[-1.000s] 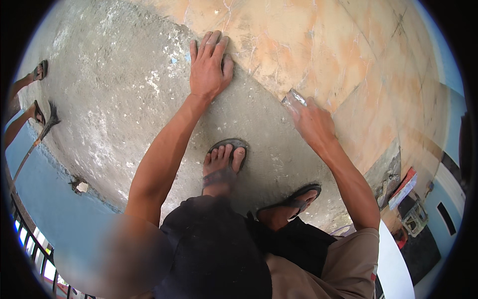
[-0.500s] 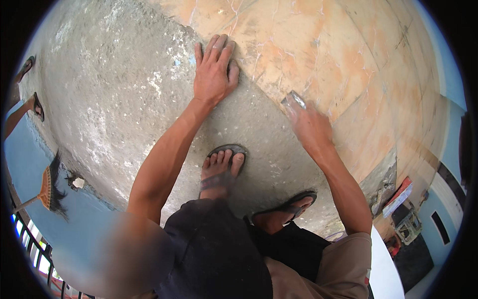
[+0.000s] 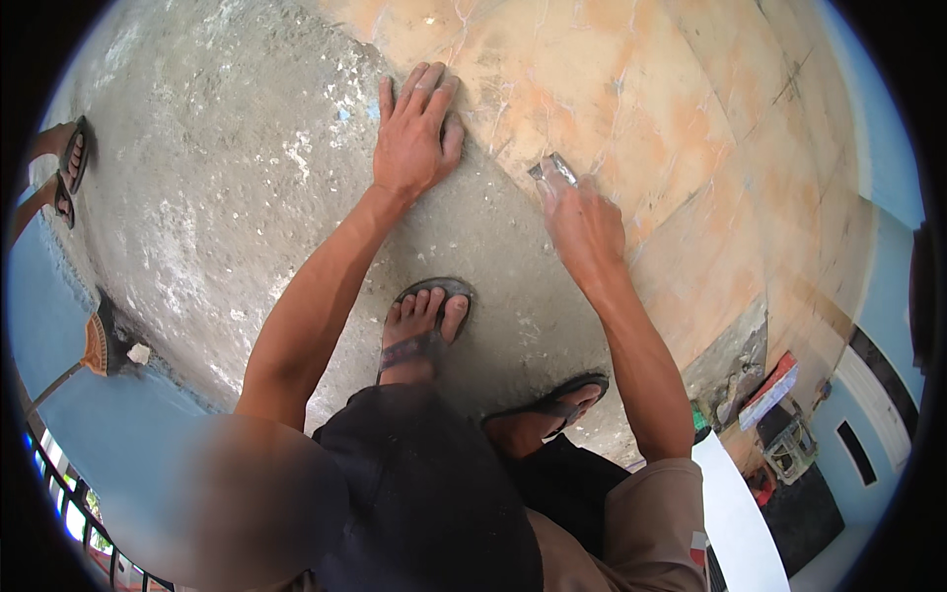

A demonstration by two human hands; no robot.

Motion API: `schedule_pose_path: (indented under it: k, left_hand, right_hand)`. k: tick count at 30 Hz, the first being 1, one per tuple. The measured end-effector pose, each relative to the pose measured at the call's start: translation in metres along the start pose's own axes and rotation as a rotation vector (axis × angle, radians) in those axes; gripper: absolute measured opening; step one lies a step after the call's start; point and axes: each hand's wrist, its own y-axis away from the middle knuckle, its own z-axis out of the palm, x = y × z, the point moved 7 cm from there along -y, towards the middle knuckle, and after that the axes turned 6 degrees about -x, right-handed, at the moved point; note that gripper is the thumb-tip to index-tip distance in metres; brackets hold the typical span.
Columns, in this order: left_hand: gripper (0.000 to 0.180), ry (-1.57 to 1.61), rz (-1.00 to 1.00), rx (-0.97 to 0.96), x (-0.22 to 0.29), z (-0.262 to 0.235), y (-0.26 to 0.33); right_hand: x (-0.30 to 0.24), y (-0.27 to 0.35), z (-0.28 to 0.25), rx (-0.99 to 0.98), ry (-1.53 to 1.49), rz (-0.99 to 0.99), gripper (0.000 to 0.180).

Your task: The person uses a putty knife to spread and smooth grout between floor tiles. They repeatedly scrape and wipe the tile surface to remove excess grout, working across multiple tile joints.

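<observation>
My left hand [image 3: 416, 138] lies with fingers spread, bridging the rough grey concrete [image 3: 227, 148] and the edge of the orange-beige tiles [image 3: 671, 109]. In my right hand [image 3: 584, 222] is a small, shiny flat metal scraper [image 3: 558, 170], gripped by the fingers. Its far end rests at or just over the tile's border with the concrete; contact cannot be made out. Pale dust coats the fingers of both hands. Much of the scraper is hidden inside the right hand.
My sandalled feet [image 3: 426, 321] stand on the concrete between my arms. Another person's sandalled feet [image 3: 71, 163] are at the far left, above a broom [image 3: 96, 345] beside a blue wall [image 3: 128, 424]. Several objects, including a metal-framed item [image 3: 791, 446], lie at the lower right.
My right hand and the scraper have shifted up and left along the tile edge. The view has shifted slightly. At the left, the broom has moved and the other person's feet show more fully.
</observation>
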Motion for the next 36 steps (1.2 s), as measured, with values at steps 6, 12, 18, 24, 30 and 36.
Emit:
schedule_pose_path:
  k: [6, 12, 18, 24, 30, 36]
  left_hand:
    - [0.051, 0.038, 0.014, 0.005, -0.001, 0.001, 0.002]
    - [0.051, 0.009, 0.006, -0.003, 0.000, 0.000, 0.001]
    - [0.051, 0.045, -0.011, 0.002, -0.003, -0.001, 0.004]
    - [0.051, 0.041, -0.002, -0.002, -0.001, -0.001, 0.003]
    - [0.051, 0.039, -0.022, -0.007, -0.002, -0.001, 0.003]
    - [0.051, 0.051, -0.002, 0.001, -0.001, -0.003, 0.003]
  right_hand:
    - [0.003, 0.025, 0.011, -0.002, 0.017, 0.035, 0.045]
    - [-0.008, 0.002, -0.001, 0.086, -0.055, 0.066, 0.045]
    - [-0.012, 0.023, 0.012, 0.038, -0.039, 0.125, 0.043]
    - [-0.016, -0.008, -0.008, 0.110, -0.095, 0.165, 0.042]
    - [-0.011, 0.025, 0.010, -0.004, -0.051, 0.177, 0.043]
    - [-0.012, 0.000, -0.008, 0.058, -0.095, 0.152, 0.042]
